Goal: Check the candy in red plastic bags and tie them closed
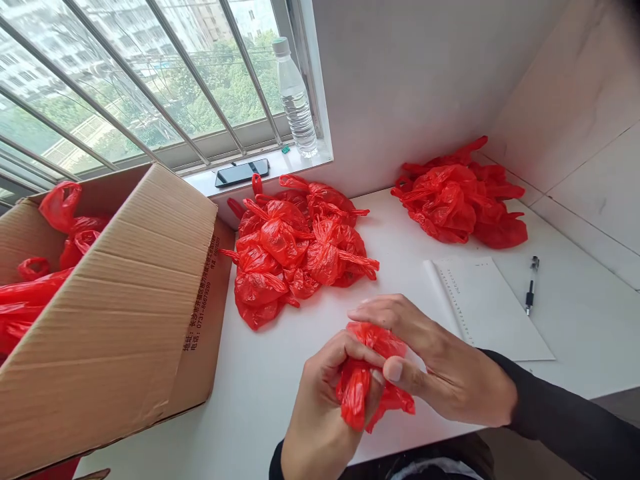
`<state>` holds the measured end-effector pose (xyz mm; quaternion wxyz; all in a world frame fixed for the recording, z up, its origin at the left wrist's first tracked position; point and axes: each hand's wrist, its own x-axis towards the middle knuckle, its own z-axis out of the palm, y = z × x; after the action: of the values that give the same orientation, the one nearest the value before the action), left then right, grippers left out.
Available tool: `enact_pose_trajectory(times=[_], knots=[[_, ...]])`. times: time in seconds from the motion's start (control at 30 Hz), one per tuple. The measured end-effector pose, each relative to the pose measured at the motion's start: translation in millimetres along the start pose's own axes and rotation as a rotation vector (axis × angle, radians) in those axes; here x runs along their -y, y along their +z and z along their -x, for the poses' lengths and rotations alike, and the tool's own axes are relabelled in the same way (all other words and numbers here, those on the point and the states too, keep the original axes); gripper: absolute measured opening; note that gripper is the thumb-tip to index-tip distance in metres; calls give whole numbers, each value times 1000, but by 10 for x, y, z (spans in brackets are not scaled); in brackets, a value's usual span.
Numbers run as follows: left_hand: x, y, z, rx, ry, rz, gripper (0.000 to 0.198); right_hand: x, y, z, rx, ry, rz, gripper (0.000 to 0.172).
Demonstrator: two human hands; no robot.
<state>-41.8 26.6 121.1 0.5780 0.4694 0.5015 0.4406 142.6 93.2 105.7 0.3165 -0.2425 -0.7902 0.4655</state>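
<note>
A crumpled red plastic bag (356, 393) is in my left hand (325, 400), bunched between its curled index finger and thumb. Folds of the bag stick out above and below the grip. My right hand (440, 360) hovers around the bag's far side, its fingers stretched out and its thumb apart, close to the left fingertips. Whether the right fingers touch the plastic is hard to see. Beyond the hands, a pile of knotted red plastic bags (285, 247) lies on the white table (240, 413).
At left stands an open cardboard box (135, 300) with red bags inside. Loose red bags (455, 193) lie at the back right, near an open notebook (493, 307) and a pen (531, 287). A water bottle (297, 107) and a phone (242, 173) rest on the windowsill.
</note>
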Motion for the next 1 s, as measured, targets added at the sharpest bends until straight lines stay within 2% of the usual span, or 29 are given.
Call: enact_pose_trajectory(times=[0.1,0.17,0.3,0.43,0.57,0.7,0.87,1.0], knots=[[62,10,33,-69,90,-133,8,-74,50,-35,52,59,-15,32],[129,3,32,-125,187,-293,16,-92,62,-43,38,86,-41,26],[252,6,-21,-209,490,-563,38,-93,53,-36,35,198,-120,28],[338,27,-44,-239,631,-689,32,-102,24,-47,144,281,-126,30],[376,5,-13,-241,660,-664,32,-113,-12,-62,181,302,-122,17],[388,-56,7,-223,642,-628,39,-125,-29,-44,94,256,-88,8],[459,-72,22,-146,593,-628,58,-122,-9,-20,7,159,-12,10],[563,-64,118,-240,579,-668,58,-132,10,11,-34,197,36,6]])
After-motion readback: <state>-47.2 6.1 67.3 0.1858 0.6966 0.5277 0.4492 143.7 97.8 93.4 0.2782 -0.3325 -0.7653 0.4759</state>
